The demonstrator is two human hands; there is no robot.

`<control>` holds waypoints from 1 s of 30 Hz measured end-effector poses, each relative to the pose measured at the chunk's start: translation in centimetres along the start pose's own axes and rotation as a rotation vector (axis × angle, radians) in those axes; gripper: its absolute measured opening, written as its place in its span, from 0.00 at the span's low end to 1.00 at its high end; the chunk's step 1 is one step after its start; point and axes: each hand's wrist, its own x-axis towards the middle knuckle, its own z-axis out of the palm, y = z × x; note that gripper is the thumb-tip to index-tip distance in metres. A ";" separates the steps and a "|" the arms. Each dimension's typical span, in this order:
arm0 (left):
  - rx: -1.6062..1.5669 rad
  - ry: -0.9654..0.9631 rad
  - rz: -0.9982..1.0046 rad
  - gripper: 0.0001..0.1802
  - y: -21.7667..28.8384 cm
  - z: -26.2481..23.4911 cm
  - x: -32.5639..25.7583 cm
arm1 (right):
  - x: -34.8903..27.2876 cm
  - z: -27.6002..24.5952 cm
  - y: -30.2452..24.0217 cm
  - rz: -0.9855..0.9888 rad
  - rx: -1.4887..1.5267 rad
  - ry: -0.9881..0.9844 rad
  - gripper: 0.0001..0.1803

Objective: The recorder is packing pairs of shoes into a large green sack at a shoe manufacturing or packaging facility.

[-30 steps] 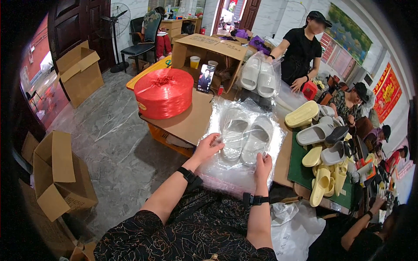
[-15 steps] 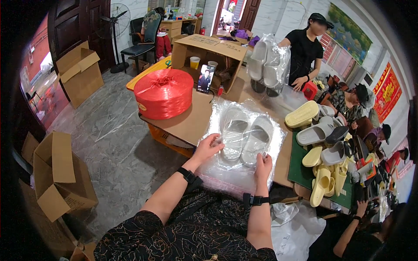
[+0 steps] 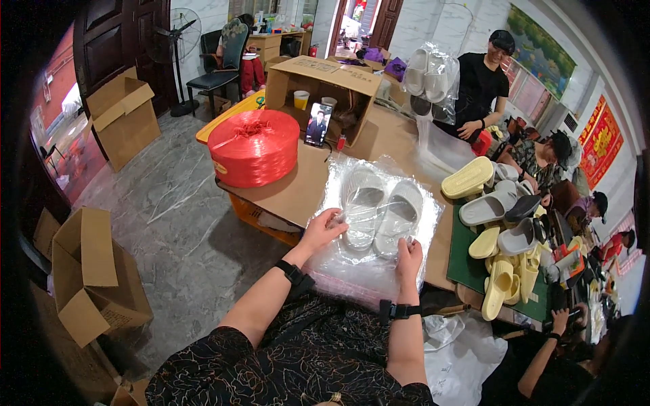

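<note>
A pair of white slippers (image 3: 381, 212) lies inside a clear plastic bag (image 3: 420, 240) on the cardboard-covered table (image 3: 291, 193) in front of me. My left hand (image 3: 323, 228) pinches the bag's near left edge beside the left slipper. My right hand (image 3: 409, 256) presses on the bag's near edge by the right slipper. More clear bags are stacked underneath.
A big red spool of plastic twine (image 3: 254, 147) stands at the table's left. An open cardboard box (image 3: 323, 84) and a propped phone (image 3: 316, 124) sit behind. Loose yellow and grey slippers (image 3: 497, 223) fill the right side. A person in black (image 3: 482, 81) lifts a bagged pair. Cardboard boxes (image 3: 88, 271) stand on the floor.
The person in black has raised a bagged pair of slippers higher and to the right. My hands have barely shifted on the bag.
</note>
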 end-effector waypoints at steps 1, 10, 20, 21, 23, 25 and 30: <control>0.001 0.001 0.002 0.27 0.0 -0.1 0.0 | 0.0 0.0 -0.3 -0.002 0.001 -0.001 0.26; -0.192 -0.039 -0.050 0.28 -0.3 1.1 1.0 | 0.6 -2.4 -4.2 0.184 -0.258 -0.113 0.33; -0.234 -0.088 -0.054 0.25 0.6 0.0 0.8 | 0.0 -1.1 -4.8 -0.425 -0.502 0.203 0.41; -0.241 -0.067 -0.064 0.25 0.1 0.1 0.3 | -1.0 -1.4 -5.3 -0.471 -0.600 0.231 0.38; -0.252 -0.083 -0.034 0.25 -0.2 0.2 0.7 | -1.2 -1.5 -6.3 -0.611 -0.635 0.232 0.32; -0.263 -0.071 -0.095 0.27 0.7 0.1 0.6 | -1.0 -0.7 -6.2 -0.614 -0.610 0.113 0.31; 0.020 -0.168 -0.237 0.31 2.9 -1.4 1.6 | -2.8 0.7 -5.6 -0.308 -0.936 -0.365 0.33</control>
